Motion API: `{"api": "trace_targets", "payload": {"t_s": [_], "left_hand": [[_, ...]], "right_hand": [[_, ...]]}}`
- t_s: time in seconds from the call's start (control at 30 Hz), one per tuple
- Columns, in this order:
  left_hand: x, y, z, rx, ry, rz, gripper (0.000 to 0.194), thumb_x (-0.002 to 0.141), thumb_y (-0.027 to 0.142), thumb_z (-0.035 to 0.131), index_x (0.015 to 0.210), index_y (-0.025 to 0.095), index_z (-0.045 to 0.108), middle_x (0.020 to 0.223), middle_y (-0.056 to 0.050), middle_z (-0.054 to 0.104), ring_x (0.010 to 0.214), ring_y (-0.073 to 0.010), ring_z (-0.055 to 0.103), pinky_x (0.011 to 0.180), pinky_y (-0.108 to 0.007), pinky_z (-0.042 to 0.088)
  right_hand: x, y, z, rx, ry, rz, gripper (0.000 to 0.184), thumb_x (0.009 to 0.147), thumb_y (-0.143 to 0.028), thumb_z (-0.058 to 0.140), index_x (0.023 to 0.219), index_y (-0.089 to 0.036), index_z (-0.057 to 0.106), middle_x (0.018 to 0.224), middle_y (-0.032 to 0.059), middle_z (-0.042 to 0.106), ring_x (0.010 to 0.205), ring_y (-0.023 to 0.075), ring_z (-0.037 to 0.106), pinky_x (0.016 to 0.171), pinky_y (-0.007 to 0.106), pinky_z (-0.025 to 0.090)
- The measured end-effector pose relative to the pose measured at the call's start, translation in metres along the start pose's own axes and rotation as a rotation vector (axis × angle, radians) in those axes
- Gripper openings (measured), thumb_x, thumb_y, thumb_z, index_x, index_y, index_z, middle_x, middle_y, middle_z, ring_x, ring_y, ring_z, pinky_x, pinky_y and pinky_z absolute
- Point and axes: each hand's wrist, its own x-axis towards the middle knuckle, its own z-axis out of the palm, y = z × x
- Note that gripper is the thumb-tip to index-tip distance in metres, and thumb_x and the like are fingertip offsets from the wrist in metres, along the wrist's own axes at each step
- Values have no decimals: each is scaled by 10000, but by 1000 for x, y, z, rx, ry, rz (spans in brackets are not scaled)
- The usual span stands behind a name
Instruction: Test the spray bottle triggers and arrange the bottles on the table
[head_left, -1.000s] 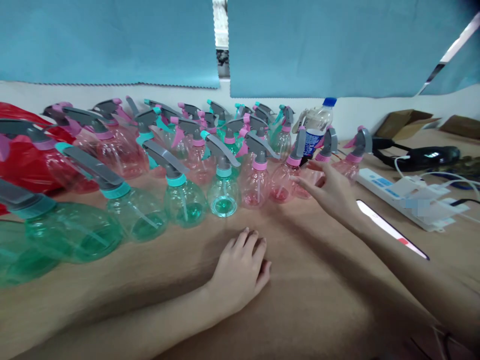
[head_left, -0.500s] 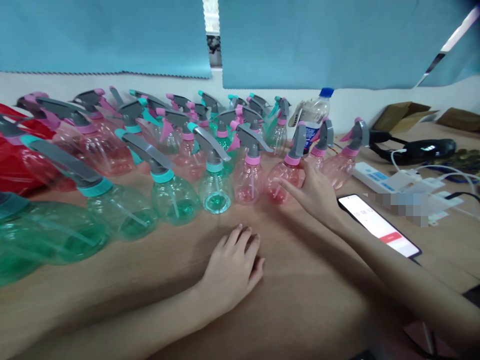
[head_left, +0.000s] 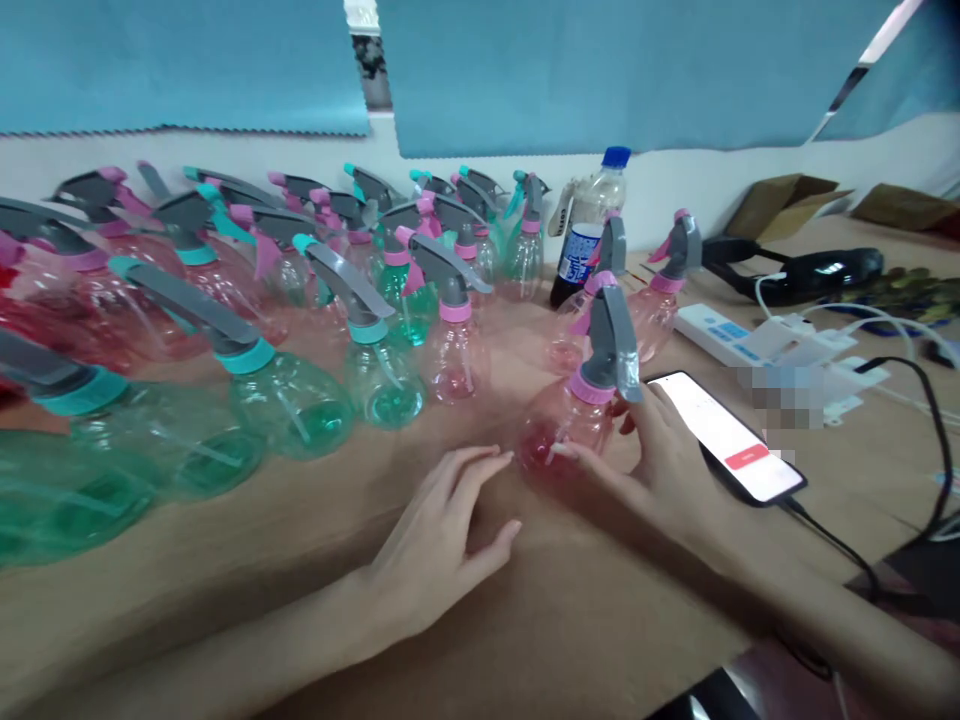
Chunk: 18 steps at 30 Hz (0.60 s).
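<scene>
My right hand (head_left: 660, 460) grips a pink spray bottle (head_left: 544, 435) by its round body, thumb in front and fingers behind. The bottle has a pink collar, a grey trigger head and some liquid at the bottom; it leans slightly. Just left of it, my left hand (head_left: 454, 520) is open above the table, thumb apart from the fingers, holding nothing. Beyond my hands stand a pink spray bottle (head_left: 456, 360) and a green spray bottle (head_left: 386, 385) with a turquoise collar. More green and pink spray bottles crowd the left side and back.
A phone (head_left: 731, 440) with a lit screen lies right of my right hand. Behind it are a white power strip (head_left: 720, 335) with cables and a black object (head_left: 832, 275). A blue-capped drink bottle (head_left: 589, 225) stands by the wall, and an open cardboard box (head_left: 784, 210) sits farther right.
My right hand has drawn the pink spray bottle out of the row, toward me. My left hand has opened and turned toward that bottle. The camera view has shifted right.
</scene>
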Motion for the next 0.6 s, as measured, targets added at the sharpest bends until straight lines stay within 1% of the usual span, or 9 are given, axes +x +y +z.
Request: {"api": "trace_targets", "payload": {"t_s": [0.07,0.17,0.23,0.3,0.4,0.5,0.57,0.6], "left_hand": [[6,2,4,-80,15,-53,557,873,239,584,1356,235,307,1330,-101,428,1237,-250,435,1029,-459,384],[18,5,13,-188,40,-80,713,832,261,646,1406,260,224,1392,-96,369,1283,-260,394,1058,-465,360],[27,6,18,-257,55,-84,813,794,286,698,1427,264,188,1420,-97,348,1301,-269,381,1066,-460,356],[35,8,21,-312,45,-87,879,759,308,739,1435,261,179,1431,-103,348,1303,-284,385,1069,-467,353],[43,10,24,-374,-15,-90,891,734,323,763,1426,257,205,1428,-117,369,1281,-309,415,1052,-499,363],[47,11,25,-404,-34,-100,891,706,356,786,1400,250,237,1403,-132,402,1248,-329,450,1016,-526,392],[49,12,26,-400,-24,-118,884,691,370,796,1380,243,257,1380,-137,425,1225,-332,472,991,-534,412],[51,12,27,-396,-18,-127,879,685,369,801,1370,239,266,1369,-138,435,1214,-329,482,982,-531,421]], "right_hand": [[-2,-2,-5,37,-21,-29,416,774,-503,650,1020,-197,511,934,78,597,865,249,548,712,391,464],[-5,-6,-11,123,-82,-20,437,776,-476,664,1080,-211,494,1043,88,618,941,256,564,792,422,469],[-6,-7,-13,170,-119,-28,456,780,-459,667,1119,-214,485,1099,89,620,998,259,568,845,431,463],[-6,-5,-14,216,-145,-79,491,782,-429,673,1174,-219,464,1121,78,618,1058,254,558,906,432,443],[-4,1,-16,313,-211,-131,556,773,-382,692,1241,-231,434,1135,54,617,1105,233,547,1023,450,371],[0,8,-19,380,-261,-114,618,743,-408,717,1263,-231,435,1164,60,612,1134,238,542,1101,504,277],[3,10,-20,416,-271,-101,655,711,-449,736,1258,-238,445,1197,72,601,1177,257,520,1100,522,277],[5,11,-21,437,-279,-84,671,692,-467,745,1251,-241,450,1210,79,594,1192,268,511,1086,523,304]]}}
